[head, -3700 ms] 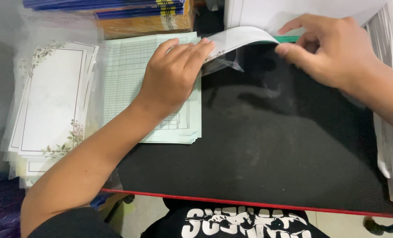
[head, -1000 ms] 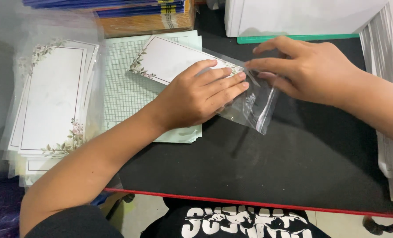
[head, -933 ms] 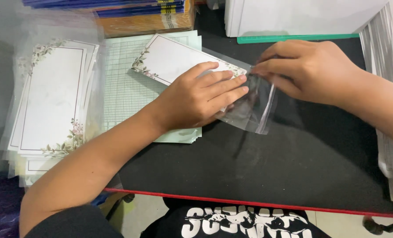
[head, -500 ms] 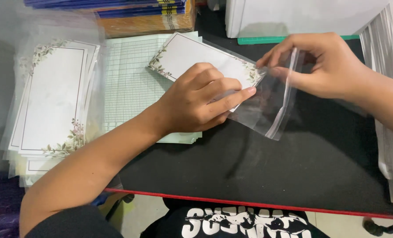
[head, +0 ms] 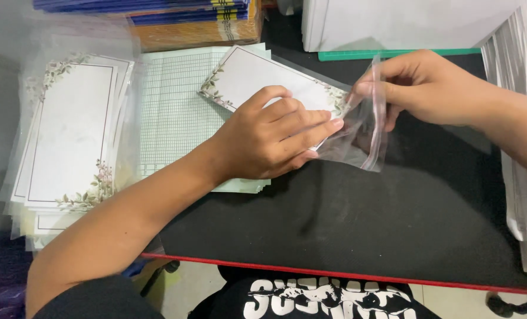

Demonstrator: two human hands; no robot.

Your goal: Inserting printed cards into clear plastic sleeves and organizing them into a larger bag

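A white floral-bordered paper card (head: 257, 74) is pressed flat under the left hand (head: 272, 142); a clear plastic sleeve (head: 364, 127) is pinched by the right hand (head: 435, 88).

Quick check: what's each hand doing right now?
Left hand: flat, fingers extended, pressing on the floral-bordered card.
Right hand: pinched shut on the clear plastic bag.
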